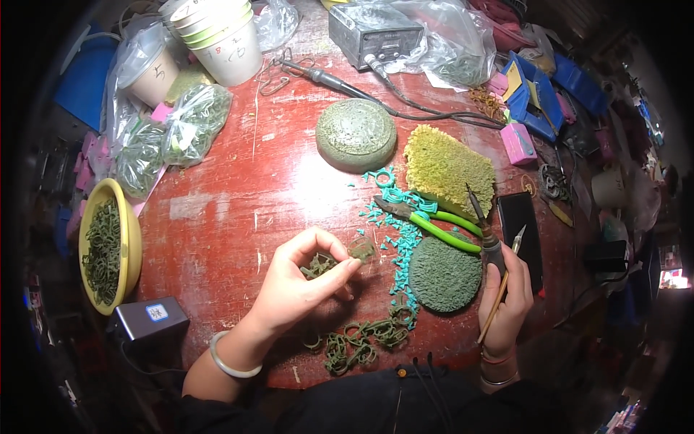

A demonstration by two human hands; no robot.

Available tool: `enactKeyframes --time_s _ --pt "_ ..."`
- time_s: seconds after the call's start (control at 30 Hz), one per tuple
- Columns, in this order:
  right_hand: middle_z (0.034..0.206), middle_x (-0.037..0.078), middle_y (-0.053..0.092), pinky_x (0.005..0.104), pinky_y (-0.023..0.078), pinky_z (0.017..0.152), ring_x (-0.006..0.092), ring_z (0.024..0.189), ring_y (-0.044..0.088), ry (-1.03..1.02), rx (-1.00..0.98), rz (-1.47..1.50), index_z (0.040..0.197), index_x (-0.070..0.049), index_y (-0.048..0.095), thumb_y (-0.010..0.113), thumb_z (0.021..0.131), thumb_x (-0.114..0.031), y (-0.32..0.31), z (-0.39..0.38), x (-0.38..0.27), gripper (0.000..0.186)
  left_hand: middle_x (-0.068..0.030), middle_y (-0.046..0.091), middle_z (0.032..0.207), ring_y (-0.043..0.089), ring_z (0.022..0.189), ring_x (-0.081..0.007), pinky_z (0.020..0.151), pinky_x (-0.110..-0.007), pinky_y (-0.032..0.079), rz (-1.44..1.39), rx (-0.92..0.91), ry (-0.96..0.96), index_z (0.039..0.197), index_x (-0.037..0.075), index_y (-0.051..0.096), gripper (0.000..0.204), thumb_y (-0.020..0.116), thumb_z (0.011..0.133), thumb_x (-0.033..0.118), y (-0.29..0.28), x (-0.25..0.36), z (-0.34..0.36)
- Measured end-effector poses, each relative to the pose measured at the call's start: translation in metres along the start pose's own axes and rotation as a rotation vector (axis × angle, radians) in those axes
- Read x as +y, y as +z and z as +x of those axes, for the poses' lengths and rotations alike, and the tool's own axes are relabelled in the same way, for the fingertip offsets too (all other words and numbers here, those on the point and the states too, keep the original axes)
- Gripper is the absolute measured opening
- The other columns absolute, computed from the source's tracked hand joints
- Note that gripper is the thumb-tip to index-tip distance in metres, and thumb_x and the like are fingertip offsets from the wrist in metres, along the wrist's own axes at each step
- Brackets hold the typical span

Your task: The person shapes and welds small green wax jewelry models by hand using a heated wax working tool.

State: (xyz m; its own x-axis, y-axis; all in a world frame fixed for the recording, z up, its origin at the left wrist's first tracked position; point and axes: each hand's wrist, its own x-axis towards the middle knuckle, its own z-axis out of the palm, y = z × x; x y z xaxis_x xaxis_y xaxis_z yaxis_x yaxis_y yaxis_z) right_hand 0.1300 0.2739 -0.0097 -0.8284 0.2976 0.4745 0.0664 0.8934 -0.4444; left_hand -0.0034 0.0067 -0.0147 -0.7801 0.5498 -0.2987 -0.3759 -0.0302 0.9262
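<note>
My left hand [300, 278] pinches a small dull-green ring [361, 249] between thumb and forefinger. More green rings [316, 266] lie cupped under its curled fingers. On the right, my right hand [506, 307] is closed round a dark pen-shaped tool [491, 242] with a thin tip pointing up and away. A slim craft knife [499, 293] with a wooden handle also rests in that hand, its blade upward. Between the hands sits a round, rough green pad [446, 273]. Several loose green rings [361, 343] are heaped near my body.
Green-handled pliers [444, 228] lie over teal scraps [401, 246]. Beyond are a yellow sponge block [448, 166], a round green block [356, 135], a corded pen [329, 81] and a grey control box [376, 36]. A yellow bowl [132, 246] of green pieces stands left, by a dark box [150, 322].
</note>
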Motion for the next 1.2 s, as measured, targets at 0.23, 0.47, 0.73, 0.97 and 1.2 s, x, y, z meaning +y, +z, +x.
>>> enactKeyframes --time_s 0.23,0.47,0.73,0.97,1.2 --pt "0.105 0.022 0.065 0.0399 0.054 0.08 0.0368 0.092 0.067 -0.018 -0.026 0.003 0.128 0.007 0.062 0.064 0.094 0.006 0.001 0.0 -0.003 0.034 -0.0062 0.067 0.096 0.068 0.081 -0.0121 0.066 -0.027 0.06 -0.252 -0.035 -0.036 0.102 0.003 0.059 0.017 0.073 0.094 0.001 -0.006 -0.002 -0.001" --pt "0.105 0.023 0.064 0.0397 0.054 0.08 0.0367 0.091 0.067 -0.036 -0.058 0.021 0.128 0.008 0.061 0.064 0.093 0.006 -0.001 -0.002 -0.007 0.034 -0.0096 0.065 0.097 0.064 0.081 -0.0147 0.063 -0.028 0.058 -0.374 -0.21 -0.138 0.144 0.004 0.05 0.051 0.069 0.096 0.007 -0.008 0.006 -0.001" --pt "0.104 0.02 0.065 0.038 0.054 0.078 0.0345 0.09 0.067 -0.01 -0.03 -0.008 0.127 0.006 0.063 0.067 0.093 0.005 0.0 0.001 0.0 0.034 -0.0081 0.061 0.123 0.063 0.103 -0.013 0.076 -0.028 0.059 -0.173 -0.133 -0.075 0.125 0.004 0.062 0.035 0.071 0.093 -0.004 0.003 0.009 -0.005" --pt "0.097 0.016 0.068 0.0347 0.055 0.069 0.0289 0.079 0.068 -0.223 -0.189 0.29 0.122 0.002 0.07 0.077 0.091 -0.009 -0.006 -0.006 -0.011 0.034 -0.0064 0.067 0.117 0.063 0.111 -0.0125 0.098 -0.031 0.052 0.021 -0.086 0.019 0.121 0.001 0.064 0.035 0.078 0.088 -0.002 0.01 -0.006 -0.004" --pt "0.101 0.017 0.071 0.0352 0.059 0.07 0.0295 0.083 0.071 -0.284 -0.288 0.297 0.125 0.002 0.067 0.078 0.089 -0.009 -0.003 -0.006 -0.015 0.039 -0.0052 0.069 0.116 0.063 0.111 -0.0119 0.098 -0.03 0.052 0.123 -0.117 0.2 0.121 0.0 0.067 0.034 0.078 0.089 0.0 0.009 -0.013 -0.002"
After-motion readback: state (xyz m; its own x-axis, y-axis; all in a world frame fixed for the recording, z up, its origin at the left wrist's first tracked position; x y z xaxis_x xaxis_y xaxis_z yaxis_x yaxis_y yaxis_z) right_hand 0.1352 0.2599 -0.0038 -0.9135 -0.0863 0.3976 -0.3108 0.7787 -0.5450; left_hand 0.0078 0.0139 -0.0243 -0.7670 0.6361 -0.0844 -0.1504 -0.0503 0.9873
